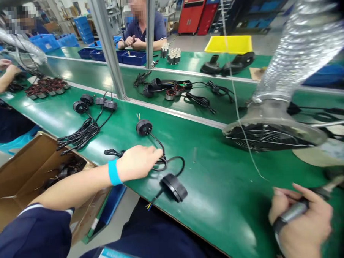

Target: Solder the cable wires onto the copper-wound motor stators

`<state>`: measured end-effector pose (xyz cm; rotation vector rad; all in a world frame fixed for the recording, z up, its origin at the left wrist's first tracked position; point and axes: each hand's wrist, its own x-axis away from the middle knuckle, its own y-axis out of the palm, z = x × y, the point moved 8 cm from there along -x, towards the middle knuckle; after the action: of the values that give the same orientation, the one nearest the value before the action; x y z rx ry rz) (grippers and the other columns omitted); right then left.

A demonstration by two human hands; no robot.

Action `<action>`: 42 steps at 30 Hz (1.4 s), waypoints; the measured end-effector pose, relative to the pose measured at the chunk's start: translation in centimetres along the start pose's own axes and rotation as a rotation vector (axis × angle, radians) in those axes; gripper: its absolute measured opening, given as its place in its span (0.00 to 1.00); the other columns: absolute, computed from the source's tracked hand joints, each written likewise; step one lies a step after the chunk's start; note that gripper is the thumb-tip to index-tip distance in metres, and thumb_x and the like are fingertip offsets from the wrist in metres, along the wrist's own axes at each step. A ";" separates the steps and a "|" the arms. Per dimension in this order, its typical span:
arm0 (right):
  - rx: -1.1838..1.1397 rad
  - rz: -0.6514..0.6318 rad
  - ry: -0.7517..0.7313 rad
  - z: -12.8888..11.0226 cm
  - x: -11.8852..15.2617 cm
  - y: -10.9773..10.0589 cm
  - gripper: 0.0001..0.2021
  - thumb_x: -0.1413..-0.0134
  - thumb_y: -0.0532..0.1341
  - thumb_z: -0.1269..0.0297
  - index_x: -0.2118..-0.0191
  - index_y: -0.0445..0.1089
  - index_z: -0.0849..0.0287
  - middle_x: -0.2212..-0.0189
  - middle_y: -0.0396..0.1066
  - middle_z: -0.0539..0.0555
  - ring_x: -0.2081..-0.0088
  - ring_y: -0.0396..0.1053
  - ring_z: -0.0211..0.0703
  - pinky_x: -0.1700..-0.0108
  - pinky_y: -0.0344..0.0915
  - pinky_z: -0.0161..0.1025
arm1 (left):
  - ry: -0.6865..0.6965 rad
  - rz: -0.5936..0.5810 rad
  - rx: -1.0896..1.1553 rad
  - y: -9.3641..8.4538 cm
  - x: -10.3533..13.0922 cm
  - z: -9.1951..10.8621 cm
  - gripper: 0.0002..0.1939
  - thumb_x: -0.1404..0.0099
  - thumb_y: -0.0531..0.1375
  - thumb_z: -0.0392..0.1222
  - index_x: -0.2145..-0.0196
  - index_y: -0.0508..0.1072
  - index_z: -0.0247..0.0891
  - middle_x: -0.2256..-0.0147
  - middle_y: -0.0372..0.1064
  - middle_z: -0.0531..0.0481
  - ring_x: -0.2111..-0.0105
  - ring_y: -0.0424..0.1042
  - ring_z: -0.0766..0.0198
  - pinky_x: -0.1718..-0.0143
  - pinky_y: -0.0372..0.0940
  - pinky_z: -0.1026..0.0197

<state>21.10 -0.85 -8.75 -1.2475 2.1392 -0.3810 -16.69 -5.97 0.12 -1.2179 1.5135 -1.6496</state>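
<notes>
My left hand (139,161), with a blue band on the wrist, is closed over a coiled black cable (162,165) on the green bench; the palm side is hidden. One round black cap (174,186) with thin coloured wire ends lies near the bench edge. Another black cap (143,127) sits just beyond the hand, joined to a cable. At the right, my right hand (303,218) is wrapped round the grey handle of a soldering iron (293,211), whose tip end is blurred. A thin solder wire (248,142) hangs down to the bench beside it.
A fume extraction hood (275,134) on a silver duct hangs over the right side. Several capped cables (83,131) lie at the left, above a cardboard box (27,158). A metal post (108,48) rises behind. Co-workers sit across the bench and at far left.
</notes>
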 end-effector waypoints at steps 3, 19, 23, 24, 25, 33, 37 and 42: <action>-0.080 0.045 0.036 0.0 0.1 -1.0 0.22 0.56 0.61 0.55 0.56 0.64 0.63 0.72 0.67 0.56 0.71 0.68 0.47 0.60 0.64 0.47 | 0.151 0.001 0.092 -5.1 -2.5 3.7 0.16 0.42 0.53 0.29 0.55 0.62 0.37 0.67 0.69 0.45 0.72 0.72 0.56 0.74 0.61 0.57; -0.475 0.226 0.088 0.9 -0.4 -4.2 0.19 0.51 0.67 0.57 0.54 0.63 0.52 0.69 0.70 0.52 0.76 0.66 0.44 0.73 0.64 0.43 | 0.167 0.054 -0.313 0.2 -5.0 -1.4 0.24 0.38 0.44 0.20 0.50 0.67 0.33 0.64 0.69 0.44 0.66 0.68 0.60 0.62 0.61 0.59; -0.470 0.115 0.028 0.6 0.2 -2.6 0.18 0.50 0.67 0.58 0.54 0.64 0.55 0.70 0.71 0.54 0.75 0.68 0.43 0.74 0.66 0.41 | -0.013 0.006 -0.372 2.9 -5.0 -4.9 0.29 0.38 0.44 0.22 0.41 0.62 0.33 0.56 0.69 0.39 0.55 0.70 0.54 0.49 0.60 0.51; -0.463 0.092 0.017 0.5 0.4 -2.2 0.18 0.50 0.67 0.58 0.55 0.65 0.56 0.69 0.71 0.54 0.75 0.69 0.43 0.73 0.66 0.41 | -0.054 0.020 -0.371 2.4 -5.0 -4.9 0.30 0.39 0.46 0.23 0.39 0.60 0.32 0.52 0.68 0.35 0.51 0.68 0.50 0.46 0.58 0.45; -0.451 0.071 0.004 0.4 0.6 -1.9 0.18 0.49 0.66 0.58 0.55 0.65 0.57 0.69 0.72 0.55 0.74 0.70 0.43 0.73 0.66 0.40 | -0.062 0.033 -0.349 1.8 -5.0 -4.2 0.32 0.40 0.49 0.25 0.38 0.58 0.32 0.46 0.64 0.32 0.46 0.64 0.45 0.43 0.55 0.40; -0.321 0.062 -0.168 -1.3 1.1 -1.9 0.14 0.45 0.63 0.62 0.54 0.65 0.59 0.68 0.72 0.55 0.70 0.72 0.42 0.68 0.70 0.40 | 0.548 -0.079 0.187 1.9 -3.9 9.2 0.35 0.42 0.56 0.35 0.37 0.53 0.30 0.40 0.58 0.31 0.44 0.61 0.45 0.43 0.57 0.44; -0.337 0.066 -0.128 -1.0 1.0 -2.0 0.15 0.44 0.63 0.61 0.52 0.65 0.58 0.67 0.71 0.54 0.70 0.72 0.42 0.68 0.69 0.40 | 0.468 -0.039 0.381 3.6 -4.8 10.2 0.36 0.35 0.57 0.53 0.38 0.53 0.27 0.50 0.66 0.30 0.54 0.67 0.48 0.51 0.63 0.47; -0.335 0.044 -0.179 -1.8 1.1 -2.1 0.14 0.43 0.62 0.64 0.52 0.65 0.58 0.67 0.72 0.54 0.70 0.72 0.41 0.67 0.70 0.39 | 0.383 0.175 0.470 -0.7 -6.2 9.6 0.39 0.37 0.53 0.66 0.40 0.57 0.33 0.55 0.68 0.37 0.58 0.66 0.52 0.56 0.63 0.49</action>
<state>20.91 -3.00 -6.68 -1.3552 2.1272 0.1120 -5.39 -4.55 -1.29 -0.5267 1.2846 -2.0418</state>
